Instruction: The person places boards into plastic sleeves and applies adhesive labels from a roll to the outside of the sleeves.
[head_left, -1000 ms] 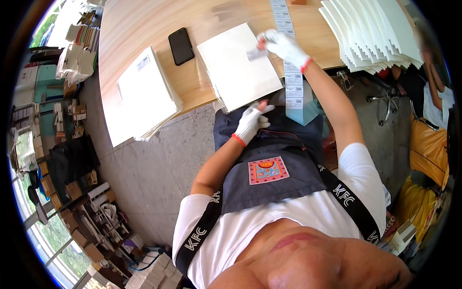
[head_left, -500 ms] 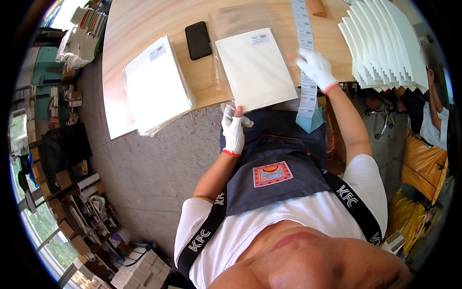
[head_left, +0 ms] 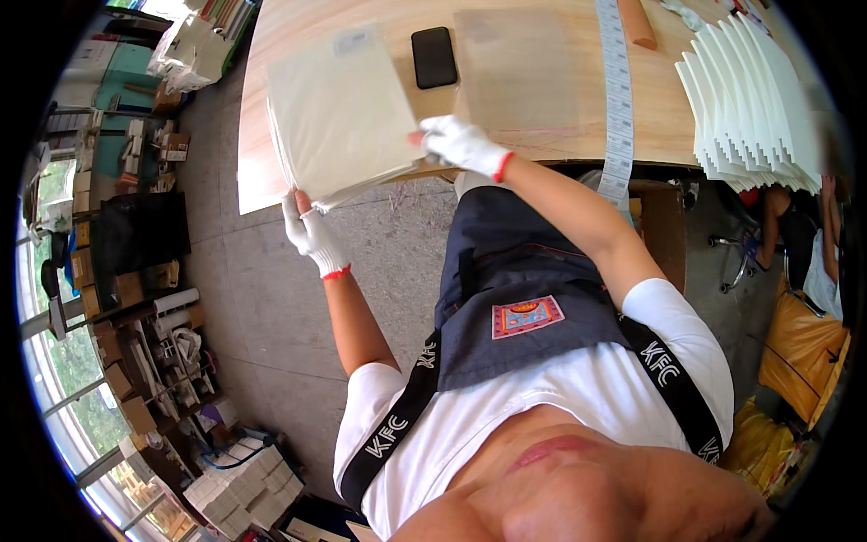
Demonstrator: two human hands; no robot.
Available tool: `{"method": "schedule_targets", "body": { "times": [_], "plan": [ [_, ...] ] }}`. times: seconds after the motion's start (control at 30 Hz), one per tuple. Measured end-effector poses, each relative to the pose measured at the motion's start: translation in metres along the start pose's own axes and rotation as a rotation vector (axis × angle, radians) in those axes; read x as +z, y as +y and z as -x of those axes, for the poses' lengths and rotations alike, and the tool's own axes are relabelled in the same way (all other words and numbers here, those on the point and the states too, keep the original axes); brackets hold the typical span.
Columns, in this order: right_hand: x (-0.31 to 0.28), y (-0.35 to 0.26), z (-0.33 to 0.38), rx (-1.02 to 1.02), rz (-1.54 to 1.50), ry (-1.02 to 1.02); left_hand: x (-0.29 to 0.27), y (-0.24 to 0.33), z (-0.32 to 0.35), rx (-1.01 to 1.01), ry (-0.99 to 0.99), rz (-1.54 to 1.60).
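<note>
Left hand (head_left: 313,235), right hand (head_left: 459,144) at pale stack (head_left: 345,107)

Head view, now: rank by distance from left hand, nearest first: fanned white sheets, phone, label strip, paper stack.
1. Paper stack, right at the left hand.
2. Phone, just right of the stack.
3. Label strip, farther right.
4. Fanned white sheets, far right.

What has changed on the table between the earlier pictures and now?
The labelled white packet moved left onto the left stack. The left hand went with it, at its near left corner. The right hand moved left from the label strip to the packet's right edge. The phone and strip stayed put.
</note>
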State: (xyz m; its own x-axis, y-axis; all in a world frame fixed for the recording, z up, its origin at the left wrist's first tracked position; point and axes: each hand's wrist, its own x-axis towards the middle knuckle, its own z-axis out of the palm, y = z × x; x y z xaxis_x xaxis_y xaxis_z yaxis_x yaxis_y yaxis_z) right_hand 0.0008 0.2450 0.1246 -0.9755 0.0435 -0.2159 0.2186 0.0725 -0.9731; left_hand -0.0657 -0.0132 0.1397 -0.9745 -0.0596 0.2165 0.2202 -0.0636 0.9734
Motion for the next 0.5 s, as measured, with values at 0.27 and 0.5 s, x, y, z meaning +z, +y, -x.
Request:
{"method": "schedule_targets", "body": {
  "times": [0.27, 0.5],
  "plan": [
    [-0.045, -0.004, 0.054, -0.121, -0.165, -0.080, -0.018, -0.052, -0.003, -0.020, 0.066, -0.149],
    [-0.192, -0.049, 0.286, -0.198, -0.107, 1.157, -0.020, -0.085, 0.068, 0.075, 0.344, -0.279]
  ]
}}
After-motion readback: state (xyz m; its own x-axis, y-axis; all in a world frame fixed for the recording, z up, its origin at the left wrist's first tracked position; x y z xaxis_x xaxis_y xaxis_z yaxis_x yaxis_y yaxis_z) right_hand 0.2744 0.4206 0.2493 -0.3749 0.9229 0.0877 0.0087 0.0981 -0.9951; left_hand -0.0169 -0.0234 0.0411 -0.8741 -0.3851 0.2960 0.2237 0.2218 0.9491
